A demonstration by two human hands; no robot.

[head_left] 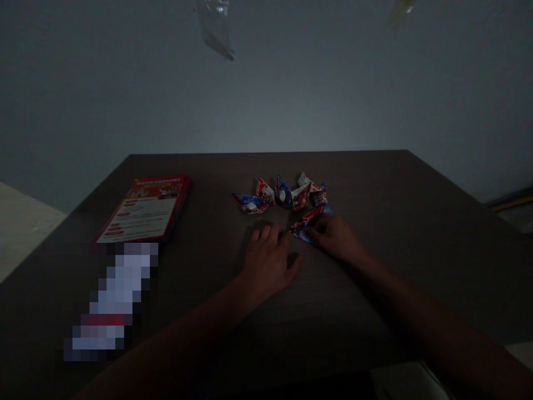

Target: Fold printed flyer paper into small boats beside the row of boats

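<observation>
Both my hands rest on a dark wooden table (395,233) in dim light. A folded piece of red, white and blue printed paper (307,221) lies flat between them. My right hand (336,239) presses on its right side with fingers curled over it. My left hand (268,256) lies knuckles up beside the paper's left tip, fingers bent onto the tabletop, with nothing visible in them. Just behind the paper stands a row of several folded paper shapes (287,194) in the same print.
A stack of red-bordered printed sheets (145,208) lies at the left of the table. In front of it is a blurred-out patch (110,303). A pale wall stands behind the table, and a clear plastic object (216,28) hangs at the top.
</observation>
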